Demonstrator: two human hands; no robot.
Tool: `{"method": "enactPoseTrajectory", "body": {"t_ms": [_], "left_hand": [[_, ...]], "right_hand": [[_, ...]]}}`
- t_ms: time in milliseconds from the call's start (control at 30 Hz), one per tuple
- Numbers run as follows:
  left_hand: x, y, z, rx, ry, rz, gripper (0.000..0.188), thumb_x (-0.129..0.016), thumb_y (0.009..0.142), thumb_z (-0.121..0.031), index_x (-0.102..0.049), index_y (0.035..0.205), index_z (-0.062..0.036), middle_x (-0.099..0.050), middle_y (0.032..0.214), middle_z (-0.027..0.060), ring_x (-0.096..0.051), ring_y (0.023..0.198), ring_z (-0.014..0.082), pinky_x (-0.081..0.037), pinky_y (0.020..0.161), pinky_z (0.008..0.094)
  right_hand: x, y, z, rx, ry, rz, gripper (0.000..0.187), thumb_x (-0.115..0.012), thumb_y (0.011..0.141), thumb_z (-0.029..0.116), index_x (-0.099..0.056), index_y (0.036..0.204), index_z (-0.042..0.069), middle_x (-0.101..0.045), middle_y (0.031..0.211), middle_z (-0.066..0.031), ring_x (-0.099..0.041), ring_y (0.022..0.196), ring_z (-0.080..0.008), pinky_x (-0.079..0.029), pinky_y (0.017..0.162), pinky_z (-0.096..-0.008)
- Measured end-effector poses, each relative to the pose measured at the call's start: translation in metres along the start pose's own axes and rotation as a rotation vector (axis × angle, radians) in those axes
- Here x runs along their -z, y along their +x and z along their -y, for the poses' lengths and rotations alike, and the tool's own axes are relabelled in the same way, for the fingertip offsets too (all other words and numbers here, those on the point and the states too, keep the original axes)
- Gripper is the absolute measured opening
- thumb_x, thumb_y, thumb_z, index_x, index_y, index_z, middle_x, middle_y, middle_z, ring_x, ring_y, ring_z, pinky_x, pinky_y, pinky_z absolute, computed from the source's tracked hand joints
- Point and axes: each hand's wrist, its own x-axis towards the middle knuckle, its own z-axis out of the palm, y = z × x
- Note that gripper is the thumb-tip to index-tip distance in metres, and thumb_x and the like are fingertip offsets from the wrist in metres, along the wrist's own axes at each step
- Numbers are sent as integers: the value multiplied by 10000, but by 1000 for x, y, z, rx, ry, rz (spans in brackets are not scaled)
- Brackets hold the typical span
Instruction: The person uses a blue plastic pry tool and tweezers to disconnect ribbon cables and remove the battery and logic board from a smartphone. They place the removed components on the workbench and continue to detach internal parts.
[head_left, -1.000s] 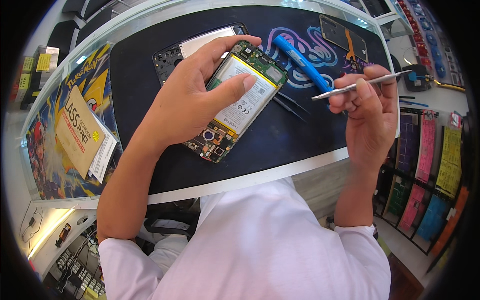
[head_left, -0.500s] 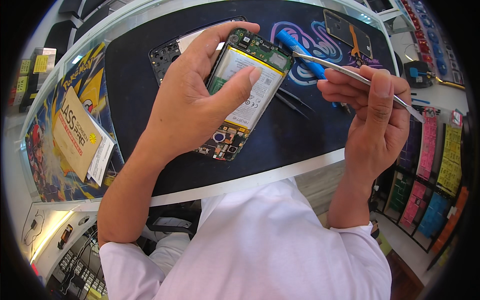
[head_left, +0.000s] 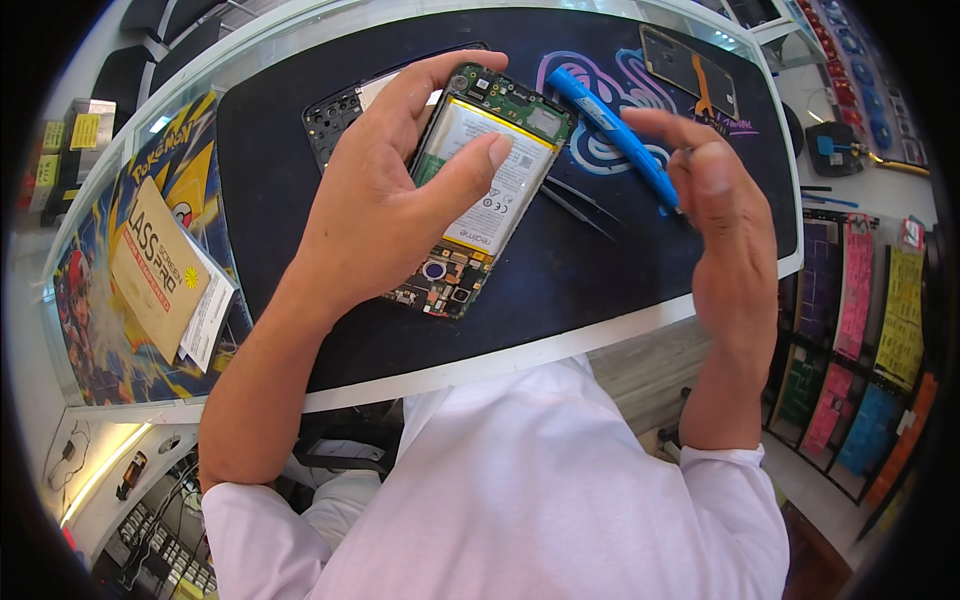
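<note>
My left hand [head_left: 370,210] grips an opened smartphone [head_left: 500,190] by its long edges, thumb lying over the battery. Its bare insides face up: a green circuit board at the top, a silver-white battery with yellow strips, and a lower board with a round camera part. To the right of the phone, my right hand [head_left: 725,200] is raised with its fingers curled and slightly blurred. The thin metal pry tool does not show in it now. A blue tube-shaped tool [head_left: 615,135] lies just left of that hand. Dark tweezers [head_left: 580,205] rest beside the phone.
A black phone frame [head_left: 335,125] lies partly behind my left hand on the dark mat [head_left: 270,150]. At the far right is a phone panel [head_left: 685,75] with an orange flex cable. A cardboard sleeve [head_left: 160,270] sits at the left, and the white table edge [head_left: 520,355] runs nearest me.
My right hand has turned and drawn its fingers in, and the metal pry tool it held is no longer visible. My left hand and the phone have shifted only slightly.
</note>
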Motion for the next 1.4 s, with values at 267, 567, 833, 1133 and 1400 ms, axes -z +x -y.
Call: {"method": "enactPoseTrajectory", "body": {"t_ms": [267,567,833,1133,1400], "left_hand": [[-2,-3,4,-99,93,-21,539,-705,1019,-110,-531,1520,-12,-694,1293,109,-682,1149,128,-542,1009,281],[-2,-3,2,-86,134,-41,530,-701,1015,-88,-538,1514,-11,-701,1269,104,-682,1138,122,-544,994,274],[-4,-4,5,-111,149,-48,522,-705,1016,-90,-548,1510,-27,-711,1267,102,-684,1135,112,-544,985,271],[-4,-3,7,-93,142,-40,527,-720,1021,-119,-549,1511,-30,-725,1251,108,-699,1122,121,-552,978,273],[2,-2,6,-24,74,-24,546,-721,1036,-212,-543,1520,-34,-749,1200,110,-743,1001,97,-594,860,238]], "right_hand": [[-1,10,2,253,-506,77,155,-738,1013,95,-810,1131,24,-622,829,-79,-581,713,-172,-429,640,-321],[1,21,14,422,-697,65,132,-782,959,91,-814,1078,44,-649,839,-89,-642,747,-231,-482,663,-369],[4,26,22,437,-825,121,114,-777,965,134,-804,1042,53,-647,847,-82,-653,768,-265,-498,675,-383],[2,35,36,550,-1014,224,114,-770,968,164,-781,983,51,-652,883,-78,-674,784,-292,-509,666,-417],[3,41,27,442,-863,226,136,-762,988,166,-793,1012,36,-646,840,-95,-659,701,-280,-484,625,-396]]}}
